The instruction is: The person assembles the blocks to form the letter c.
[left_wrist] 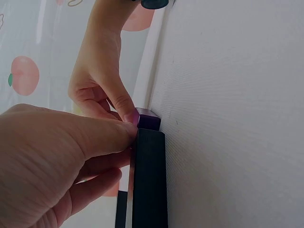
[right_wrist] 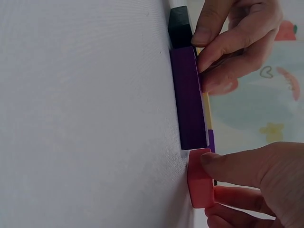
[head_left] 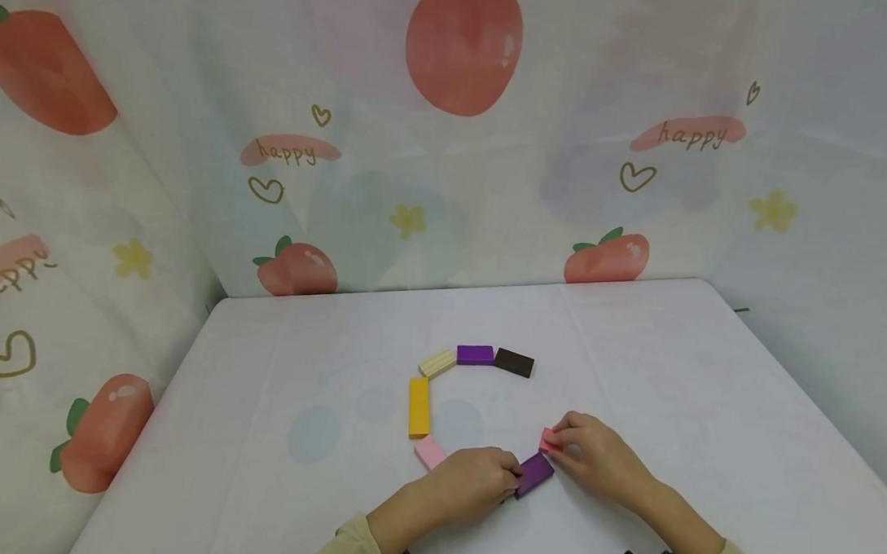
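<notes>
Wooden blocks lie in a curved line on the white table. My right hand (head_left: pixel 599 455) pinches a small coral-red block (right_wrist: pixel 200 179) between thumb and fingers, at the end of a near purple block (head_left: pixel 535 475). At that purple block's other end, my left hand (head_left: pixel 471 483) has thumb and curled fingers holding it, where it meets a dark block (left_wrist: pixel 151 180). The left hand hides most of this dark block in the head view. Left of that hand, a light pink block (head_left: pixel 429 452) is partly covered.
Farther along the curve lie a yellow block (head_left: pixel 419 408), a cream ridged block (head_left: pixel 437 363), another purple block (head_left: pixel 474 355) and a dark brown block (head_left: pixel 515 363). A fruit-printed curtain (head_left: pixel 476 188) hangs behind the white table (head_left: pixel 297 492).
</notes>
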